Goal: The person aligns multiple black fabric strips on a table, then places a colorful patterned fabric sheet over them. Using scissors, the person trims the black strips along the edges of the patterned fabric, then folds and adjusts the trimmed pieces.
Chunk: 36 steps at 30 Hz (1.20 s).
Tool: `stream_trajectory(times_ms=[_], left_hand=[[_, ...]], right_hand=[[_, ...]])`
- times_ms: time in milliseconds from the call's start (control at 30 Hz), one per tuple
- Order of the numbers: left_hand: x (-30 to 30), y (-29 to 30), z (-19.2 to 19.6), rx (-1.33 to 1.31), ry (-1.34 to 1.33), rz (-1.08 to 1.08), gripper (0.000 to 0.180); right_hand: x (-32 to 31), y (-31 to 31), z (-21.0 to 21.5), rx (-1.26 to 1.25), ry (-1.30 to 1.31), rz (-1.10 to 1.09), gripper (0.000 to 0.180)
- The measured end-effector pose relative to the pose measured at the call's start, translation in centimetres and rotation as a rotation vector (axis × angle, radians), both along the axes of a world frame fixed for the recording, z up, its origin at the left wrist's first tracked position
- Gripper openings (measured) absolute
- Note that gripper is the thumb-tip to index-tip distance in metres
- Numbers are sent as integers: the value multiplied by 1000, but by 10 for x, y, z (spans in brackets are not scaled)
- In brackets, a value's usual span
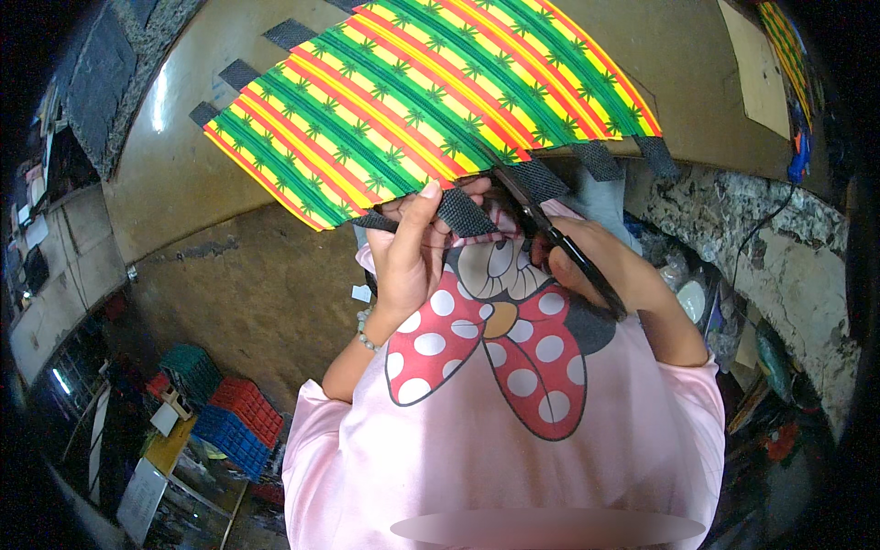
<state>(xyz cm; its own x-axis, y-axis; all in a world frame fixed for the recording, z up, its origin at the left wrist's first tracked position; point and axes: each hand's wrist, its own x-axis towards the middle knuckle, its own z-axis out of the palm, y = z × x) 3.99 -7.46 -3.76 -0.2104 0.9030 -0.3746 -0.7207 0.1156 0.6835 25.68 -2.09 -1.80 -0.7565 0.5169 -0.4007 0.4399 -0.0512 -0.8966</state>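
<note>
A panel of striped fabric (403,110) in green, yellow and red, with dark leaf prints, lies across the table before me. Black webbing strips stick out past its far and near edges. My left hand (412,240) pinches the near edge, thumb on top and fingers underneath, beside one black webbing strip (467,214). In my right hand (573,255) is a pair of black scissors (524,200), its blades pointing up and left to the panel's near edge between two strips. The tips lie against the fabric; whether the blades are apart is unclear.
Under the panel is a brown, shiny tabletop (202,156). A pale flat board (753,73) and more striped fabric (786,55) sit at the far right. Stacked red crates (246,410) and blue crates (229,442) stand low on the left. A rough worn ledge (779,225) runs along the right.
</note>
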Motion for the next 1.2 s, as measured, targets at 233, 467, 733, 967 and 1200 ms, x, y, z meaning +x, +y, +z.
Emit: stream_trajectory(times_ms=[233,467,733,967,1200], left_hand=[[-2,-1,-1,-16,-47,22,33],[1,0,-1,-16,-33,29,33],[0,1,1,-22,-27,31,32],[0,1,-1,-18,-5,7,31],[1,1,-1,-20,2,23,30]], right_hand=[[-1,0,-5,-91,93,2,72],[1,-2,-7,26,54,-22,62],[-7,-1,-5,150,37,-138,46],[-7,1,-5,-23,-44,-150,51],[-9,-3,-11,-56,-106,-164,54]])
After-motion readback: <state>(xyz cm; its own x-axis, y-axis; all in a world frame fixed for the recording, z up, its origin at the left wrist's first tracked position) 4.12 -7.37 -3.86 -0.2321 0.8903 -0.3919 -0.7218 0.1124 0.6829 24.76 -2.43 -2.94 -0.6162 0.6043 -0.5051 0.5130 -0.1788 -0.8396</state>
